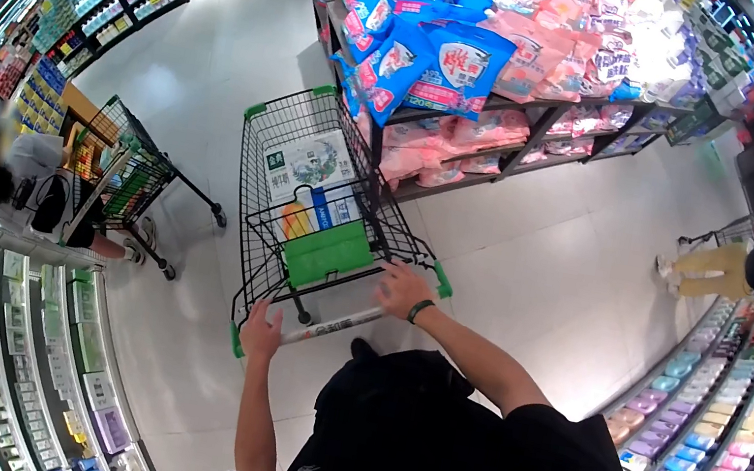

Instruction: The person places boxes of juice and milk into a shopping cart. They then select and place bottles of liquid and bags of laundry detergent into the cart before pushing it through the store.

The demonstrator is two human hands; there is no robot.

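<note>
A black wire shopping cart [252, 180] with green corner pieces is in front of me. My left hand [261, 330] is at the left end of its handle [332, 326], the fingers bent loosely over the bar. Toward the right end, my right hand [403, 290], with a dark band on the wrist, rests over the same bar with its fingers curled. Inside the cart lie a white printed carton [309, 164], a blue-and-white pack [334, 208] and a yellow item [296, 220]. A green flap [329, 254] sits at the basket's near end.
Blue bags [455, 69] and pink bags [527, 56] fill a dark display rack close to the cart's right side. A person [24, 167] with another cart [133, 175] is at left; a second person [740, 271] is at right. Stocked shelves [47, 360] line both sides.
</note>
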